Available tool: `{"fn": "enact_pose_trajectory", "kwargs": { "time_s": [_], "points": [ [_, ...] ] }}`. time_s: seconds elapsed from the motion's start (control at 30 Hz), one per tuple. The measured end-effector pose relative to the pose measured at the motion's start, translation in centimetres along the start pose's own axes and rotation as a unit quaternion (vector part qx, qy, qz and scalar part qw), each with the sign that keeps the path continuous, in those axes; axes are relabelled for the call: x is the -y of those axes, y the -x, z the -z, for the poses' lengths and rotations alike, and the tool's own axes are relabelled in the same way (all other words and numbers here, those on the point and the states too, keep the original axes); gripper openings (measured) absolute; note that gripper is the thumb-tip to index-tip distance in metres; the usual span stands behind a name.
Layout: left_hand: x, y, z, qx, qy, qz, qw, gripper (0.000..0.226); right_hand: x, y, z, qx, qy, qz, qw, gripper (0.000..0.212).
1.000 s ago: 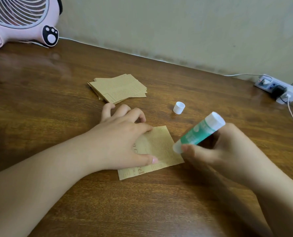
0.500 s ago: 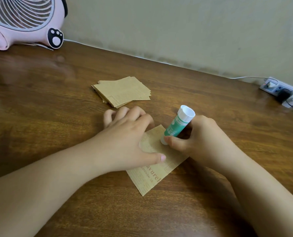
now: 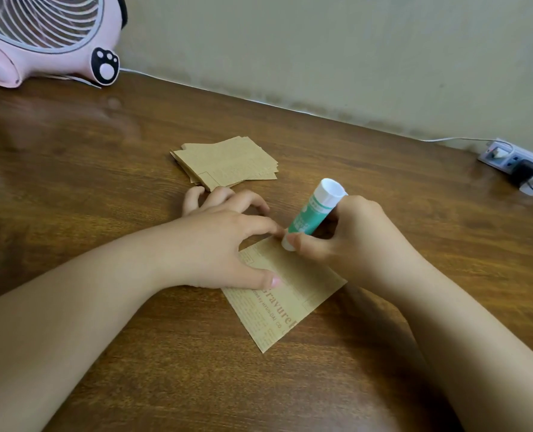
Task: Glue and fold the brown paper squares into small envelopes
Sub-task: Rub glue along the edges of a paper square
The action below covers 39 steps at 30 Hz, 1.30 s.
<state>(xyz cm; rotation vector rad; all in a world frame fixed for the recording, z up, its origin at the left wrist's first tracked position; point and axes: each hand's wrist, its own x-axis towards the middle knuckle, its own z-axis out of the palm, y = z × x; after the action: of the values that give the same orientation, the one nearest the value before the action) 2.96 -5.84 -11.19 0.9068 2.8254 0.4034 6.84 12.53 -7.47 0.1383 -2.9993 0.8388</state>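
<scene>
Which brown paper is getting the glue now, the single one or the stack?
The single printed sheet under both hands; the glue stick tip presses its far corner. The stack lies untouched behind.
</scene>
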Motion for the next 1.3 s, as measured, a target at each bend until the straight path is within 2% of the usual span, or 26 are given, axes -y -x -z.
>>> {"fn": "enact_pose_trajectory", "kwargs": {
  "time_s": [0.3,0.5,0.63,0.77,0.9,1.0,1.2,1.3],
  "points": [
    [0.1,0.0,-0.1,0.001,0.013,0.01,1.0,0.069,-0.2,0.6,0.1,0.023,0.031,0.033,0.999,0.009],
    [0.2,0.0,0.0,0.007,0.027,0.008,1.0,0.061,-0.9,2.7,1.0,0.032,0.048,0.021,0.998,0.017],
    [0.1,0.1,0.0,0.011,0.031,0.009,0.999,0.063,-1.3,4.2,1.7,0.053,0.044,0.009,0.998,0.02],
    [0.0,0.1,0.0,0.014,0.034,0.013,0.999,0.06,-1.7,5.3,2.2,0.072,-0.005,-0.013,0.997,0.026],
    [0.0,0.0,0.0,0.012,0.039,0.01,0.999,0.056,-2.0,5.3,2.3,0.041,-0.131,-0.018,0.99,0.016],
    [0.1,0.0,-0.1,0.013,0.043,0.008,0.999,0.056,-1.8,4.7,2.1,0.027,-0.18,-0.021,0.983,0.015],
    [0.0,0.0,-0.1,0.012,0.032,0.009,0.999,0.059,-1.0,2.4,0.9,0.026,-0.171,-0.015,0.985,0.004],
    [0.0,-0.1,-0.1,0.007,0.026,0.009,1.0,0.062,-0.8,1.5,0.0,0.02,-0.134,-0.006,0.991,0.011]
  ]
}}
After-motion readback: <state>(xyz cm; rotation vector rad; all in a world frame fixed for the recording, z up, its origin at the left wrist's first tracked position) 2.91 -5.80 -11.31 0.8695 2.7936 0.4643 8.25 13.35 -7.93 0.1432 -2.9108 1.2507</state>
